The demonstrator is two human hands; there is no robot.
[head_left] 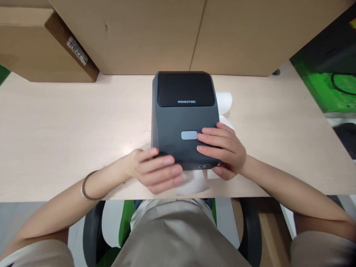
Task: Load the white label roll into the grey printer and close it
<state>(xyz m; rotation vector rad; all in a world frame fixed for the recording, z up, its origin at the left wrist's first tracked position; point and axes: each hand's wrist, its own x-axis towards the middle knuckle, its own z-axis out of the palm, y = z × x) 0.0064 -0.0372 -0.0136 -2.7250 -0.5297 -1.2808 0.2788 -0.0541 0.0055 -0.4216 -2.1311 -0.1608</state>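
Dark grey boxy plastic label printer (184, 118) mid-worktop (55, 129), judged rigid, smooth, moderately light; right hand (222, 150) laid flat, fingers together, on top, left hand (155, 170) curled at near-left bottom edge.

Looks like an office or packing/shipping station: pale wood-grain surface (55, 122), grey Niimbot label printer (183, 118) at its centre, plain cardboard boxes (44, 44) stacked along the back edge, one with a handwritten sticker (77, 50), black-and-green office chair (111, 230) underneath.
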